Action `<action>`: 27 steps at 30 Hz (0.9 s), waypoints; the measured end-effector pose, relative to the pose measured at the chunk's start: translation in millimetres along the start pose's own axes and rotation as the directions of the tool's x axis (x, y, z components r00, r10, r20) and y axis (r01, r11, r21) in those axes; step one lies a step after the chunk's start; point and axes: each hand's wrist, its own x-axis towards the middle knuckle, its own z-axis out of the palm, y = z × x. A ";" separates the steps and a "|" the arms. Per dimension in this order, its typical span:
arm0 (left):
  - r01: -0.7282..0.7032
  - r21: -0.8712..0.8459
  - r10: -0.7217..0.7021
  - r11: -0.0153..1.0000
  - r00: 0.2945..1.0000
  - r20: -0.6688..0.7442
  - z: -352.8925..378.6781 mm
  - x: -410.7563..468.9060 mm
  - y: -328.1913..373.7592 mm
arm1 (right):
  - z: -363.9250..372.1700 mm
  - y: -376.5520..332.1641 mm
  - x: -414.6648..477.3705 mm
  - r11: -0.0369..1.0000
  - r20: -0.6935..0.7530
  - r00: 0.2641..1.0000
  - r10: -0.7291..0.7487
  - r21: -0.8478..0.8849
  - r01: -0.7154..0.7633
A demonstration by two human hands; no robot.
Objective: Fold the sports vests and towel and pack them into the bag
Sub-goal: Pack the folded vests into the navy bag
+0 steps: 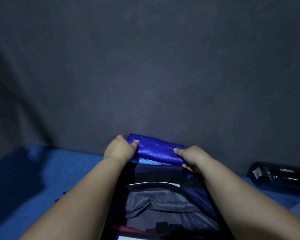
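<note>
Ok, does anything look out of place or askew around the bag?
Only one thing: a black bottle lies on its side on the blue surface right of the bag, apart from it. Otherwise the folded blue vest looks tidy, pinched at each end by the left hand and right hand over the bag's far edge.

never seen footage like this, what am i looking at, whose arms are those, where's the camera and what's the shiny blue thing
There is no machine here. This is one picture from a camera worn on a person's head, looking forward and down, so the two bare arms are that person's own. The left hand and right hand each pinch an end of a folded shiny blue sports vest, thumbs on top, at the far end of an open dark bag with grey lining. A paler blue layer shows just under the vest; I cannot tell what it is. The bag sits on a blue cloth surface before a grey backdrop. A black bottle lies on its side to the right, untouched.
</note>
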 end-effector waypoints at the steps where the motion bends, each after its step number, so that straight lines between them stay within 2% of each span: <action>1: -0.010 0.002 0.010 1.000 1.000 -0.010 0.1 1.0 1.3 | 0.9 -0.9 0.6 1.000 0.008 1.000 0.003 -0.001 -0.003; 5: -0.042 0.019 0.043 0.999 0.998 -0.035 0.8 0.4 5.9 | 3.3 -4.2 -0.6 1.000 -0.020 1.000 -0.006 -0.027 0.005; 9: -0.042 -0.050 0.039 0.998 0.998 -0.054 0.9 0.7 3.9 | 3.7 -5.7 -4.1 0.995 -0.069 0.996 -0.059 -0.086 0.053; 11: -0.052 -0.114 0.044 0.992 0.996 -0.074 0.9 0.0 3.1 | 4.9 -5.9 -4.4 0.989 -0.091 0.991 -0.100 -0.119 0.089; 15: -0.095 -0.355 0.055 0.930 0.991 -0.120 -1.0 -6.2 4.1 | 4.8 -1.8 -9.8 0.974 -0.179 0.961 -0.212 -0.119 0.193; 21: -0.215 -0.587 0.108 0.781 0.971 -0.211 -14.4 -32.7 0.4 | 3.5 2.9 -31.6 0.905 -0.334 0.872 -0.357 0.109 0.412; 24: -0.225 -0.673 0.119 0.705 0.972 -0.200 -22.1 -57.2 -8.7 | -0.2 7.5 -54.4 0.846 -0.348 0.836 -0.424 0.178 0.503; 27: -0.212 -0.712 0.140 0.669 0.977 -0.160 -28.2 -86.4 -25.7 | -1.1 21.4 -78.9 0.809 -0.304 0.844 -0.442 0.271 0.522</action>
